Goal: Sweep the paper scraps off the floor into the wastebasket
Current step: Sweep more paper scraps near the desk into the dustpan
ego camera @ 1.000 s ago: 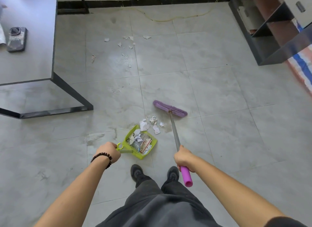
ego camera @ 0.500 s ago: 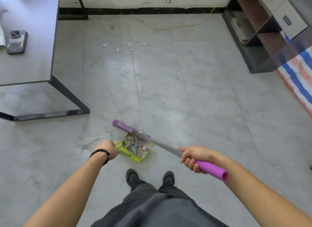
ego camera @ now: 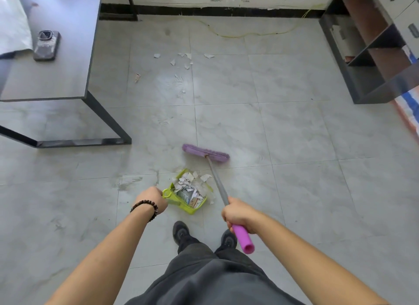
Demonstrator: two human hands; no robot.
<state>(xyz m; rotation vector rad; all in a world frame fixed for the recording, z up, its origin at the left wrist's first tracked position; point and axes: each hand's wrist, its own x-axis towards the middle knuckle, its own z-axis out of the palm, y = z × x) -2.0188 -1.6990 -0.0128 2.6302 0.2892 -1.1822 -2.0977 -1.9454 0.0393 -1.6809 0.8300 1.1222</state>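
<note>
Beyond the dustpan (ego camera: pixel 191 211), the broom (ego camera: pixel 205 153) head now sits on the tiles; half a second ago it lay across the pan with its handle swung out to the right. The right hand (ego camera: pixel 238 215) is wrapped round the broom handle and the left hand (ego camera: pixel 152 199) grips the dustpan's handle. Paper scraps (ego camera: pixel 186 183) fill the pan, with other scraps (ego camera: pixel 184 59) scattered farther off.

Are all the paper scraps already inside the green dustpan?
No, several paper scraps lie on the bare floor far beyond the dustpan.
</note>
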